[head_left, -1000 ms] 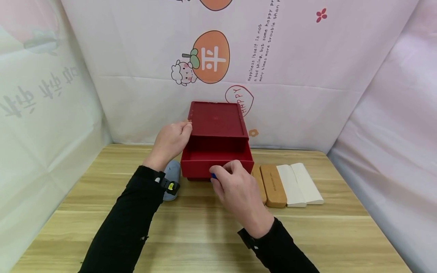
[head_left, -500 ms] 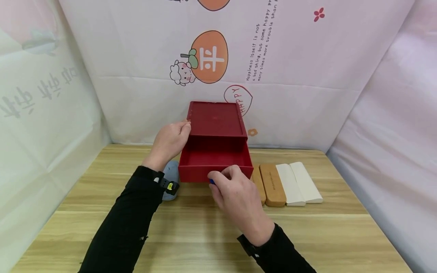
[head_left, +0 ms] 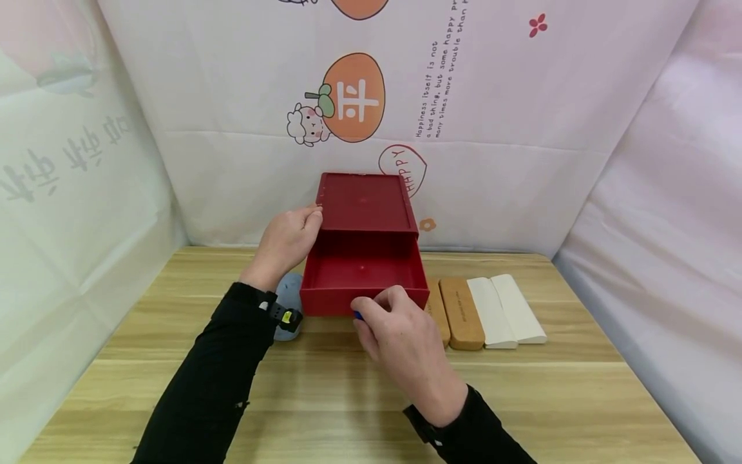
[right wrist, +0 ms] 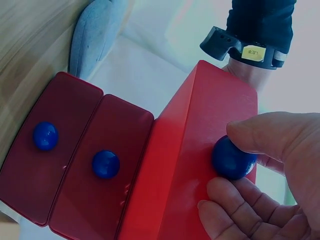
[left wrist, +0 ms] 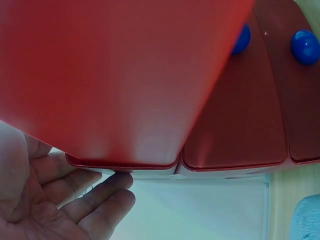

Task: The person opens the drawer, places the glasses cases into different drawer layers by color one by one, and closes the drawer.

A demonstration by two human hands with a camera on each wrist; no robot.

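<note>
A dark red drawer cabinet [head_left: 365, 201] stands near the back of the table. Its top drawer [head_left: 327, 304] is pulled out toward me, and no contents show inside. My right hand [head_left: 406, 341] pinches the blue knob [right wrist: 232, 159] on that drawer's front between thumb and fingers. At the cabinet's upper left edge, my left hand [head_left: 286, 241] holds the side; its fingers lie against the side wall in the left wrist view. Two lower drawers are closed, each with its own knob, such as the middle blue knob [right wrist: 105, 164].
A blue-grey rounded object [head_left: 290, 293] lies left of the cabinet, partly behind my left wrist. To the right are two tan cases, one a lettered tan case [head_left: 462, 316], then two flat white pieces [head_left: 518, 309]. Cloth [head_left: 493, 200] hangs behind and at both sides.
My right hand has drawn the top drawer further out toward me, so more of its inside shows. The left hand keeps its place on the cabinet.
</note>
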